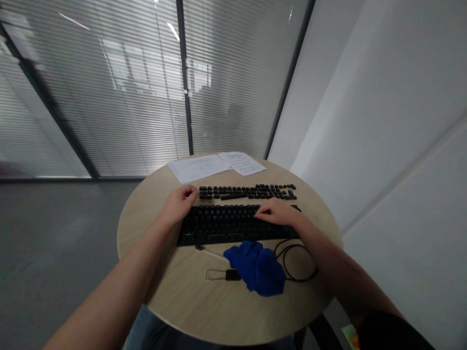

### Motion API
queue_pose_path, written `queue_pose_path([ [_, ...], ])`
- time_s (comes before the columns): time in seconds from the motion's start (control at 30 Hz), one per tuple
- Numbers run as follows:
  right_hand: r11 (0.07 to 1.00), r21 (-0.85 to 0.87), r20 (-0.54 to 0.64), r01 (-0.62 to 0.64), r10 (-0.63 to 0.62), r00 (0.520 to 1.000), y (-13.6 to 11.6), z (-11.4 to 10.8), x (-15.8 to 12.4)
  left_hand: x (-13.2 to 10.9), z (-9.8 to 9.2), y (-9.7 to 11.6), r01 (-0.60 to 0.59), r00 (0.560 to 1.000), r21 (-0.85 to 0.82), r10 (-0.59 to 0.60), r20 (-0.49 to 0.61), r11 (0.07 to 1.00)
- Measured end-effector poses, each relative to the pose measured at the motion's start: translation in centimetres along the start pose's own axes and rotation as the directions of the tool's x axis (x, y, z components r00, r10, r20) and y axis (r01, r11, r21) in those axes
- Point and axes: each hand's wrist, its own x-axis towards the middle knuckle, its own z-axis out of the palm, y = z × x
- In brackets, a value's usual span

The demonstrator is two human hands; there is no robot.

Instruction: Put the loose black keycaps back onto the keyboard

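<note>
A black keyboard lies across a round wooden table. Behind it lie rows of loose black keycaps. My left hand rests at the keyboard's far left corner, fingers curled in a pinch at the left end of the keycap rows; whether it holds a keycap is hidden. My right hand lies on the right part of the keyboard, fingers bent down onto the keys.
A crumpled blue cloth lies in front of the keyboard, beside a coiled black cable and a wire keycap puller. Two paper sheets lie at the table's far edge. Glass wall with blinds behind, white wall at right.
</note>
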Motion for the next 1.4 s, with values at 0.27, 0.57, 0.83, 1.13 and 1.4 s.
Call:
queue_pose_path([
  [0.27, 1.000, -0.017, -0.002, -0.001, 0.001, 1.000, -0.1, -1.3, 0.2, -1.2, 1.6, 1.5, -0.343, 0.921, 0.191, 0.288, 0.264, 0.920],
  [0.57, 0.903, -0.149, -0.162, -0.404, 0.380, 0.910, 7.3, -5.2, 6.4, -2.1, 3.5, 1.5, -0.417, 0.875, 0.220, 0.324, 0.359, 0.882],
  [0.83, 0.868, -0.196, -0.043, -0.456, 0.457, 0.889, 12.7, -3.1, 10.1, -1.9, 3.7, 0.8, -0.407, 0.881, 0.229, 0.315, 0.352, 0.884],
  [1.13, 0.887, -0.127, 0.082, -0.444, 0.456, 0.886, 13.7, -2.5, 11.2, -1.9, 4.0, 0.6, -0.408, 0.883, 0.234, 0.317, 0.347, 0.882],
  [1.4, 0.878, -0.100, -0.059, -0.469, 0.465, 0.883, 12.4, -2.3, 11.9, -2.7, 4.2, 1.8, -0.379, 0.885, 0.415, 0.192, 0.425, 0.827],
])
